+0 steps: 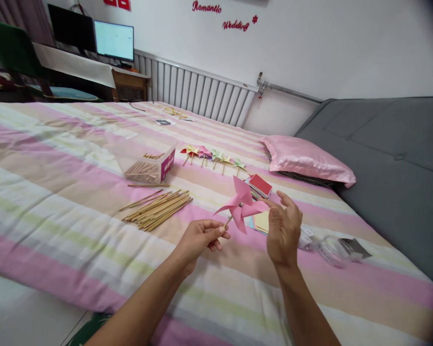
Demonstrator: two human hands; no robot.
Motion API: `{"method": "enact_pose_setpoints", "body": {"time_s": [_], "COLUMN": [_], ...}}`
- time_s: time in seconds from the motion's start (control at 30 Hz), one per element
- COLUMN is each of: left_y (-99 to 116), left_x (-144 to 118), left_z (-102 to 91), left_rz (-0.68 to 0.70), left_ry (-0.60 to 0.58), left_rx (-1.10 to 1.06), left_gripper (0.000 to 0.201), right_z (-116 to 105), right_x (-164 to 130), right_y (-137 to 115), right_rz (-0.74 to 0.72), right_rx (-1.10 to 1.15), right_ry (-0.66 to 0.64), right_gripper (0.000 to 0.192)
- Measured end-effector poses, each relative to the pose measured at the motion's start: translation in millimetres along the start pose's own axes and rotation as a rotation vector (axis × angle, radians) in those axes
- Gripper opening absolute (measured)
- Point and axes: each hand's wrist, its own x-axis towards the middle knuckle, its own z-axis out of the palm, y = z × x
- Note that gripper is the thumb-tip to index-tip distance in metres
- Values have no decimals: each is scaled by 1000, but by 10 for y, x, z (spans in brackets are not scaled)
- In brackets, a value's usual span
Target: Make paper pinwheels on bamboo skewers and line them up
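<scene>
A pink paper pinwheel (242,205) on a thin stick is held up over the bed. My left hand (206,236) pinches its stick just below the blades. Close to the pinwheel's right blade, my right hand (284,228) is raised with fingers apart; whether a fingertip touches the blade I cannot tell. Behind the pinwheel lie a stack of red-topped paper squares (260,185) and some pale yellow paper squares (261,222), partly hidden by the blades and my right hand.
A bundle of thin sticks (160,209) lies left of my hands, near a clear plastic box (147,166) of sticks. Several finished pinwheels (216,155) form a row farther back. Clear plastic containers (332,250) sit at right, a pink pillow (308,158) by the grey headboard (386,144).
</scene>
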Motion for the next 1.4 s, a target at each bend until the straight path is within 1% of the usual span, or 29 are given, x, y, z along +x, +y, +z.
{"method": "enact_pose_setpoints", "body": {"time_s": [0.1,0.17,0.23,0.33,0.37,0.43,0.7,0.83,0.93,1.2,1.3,1.4], "left_y": [5,16,23,18,14,5,25,31,33,20,17,22], "left_x": [-1,-5,-9,-8,-7,-5,-14,-13,-14,-6,-4,-1], "left_z": [-11,-9,-3,7,9,14,22,8,7,8,2,7], "left_rz": [4,1,-9,-30,-34,-35,-9,14,11,10,13,4], "left_ry": [6,3,-6,-22,-24,-26,-1,4,13,8,11,12], "left_rx": [-7,0,15,48,56,67,38,15,-12,-35,-33,-17], "left_gripper": [24,24,24,25,25,26,24,22,20,23,23,23], "right_z": [15,22,27,29,26,16,15,56,90,139,124,87], "right_x": [-15,-12,4,41,52,66,46,20,-7,-111,-90,-27], "right_y": [-15,-14,13,88,111,141,122,92,55,-65,-73,-38], "right_rz": [-26,34,189,494,564,632,636,650,644,657,629,616], "right_rx": [2,82,259,590,667,735,701,716,734,719,753,846], "right_ry": [8,10,15,17,7,-14,-75,-160,-199,-349,-341,-228], "right_gripper": [32,28,26,27,27,28,26,24,23,21,22,29]}}
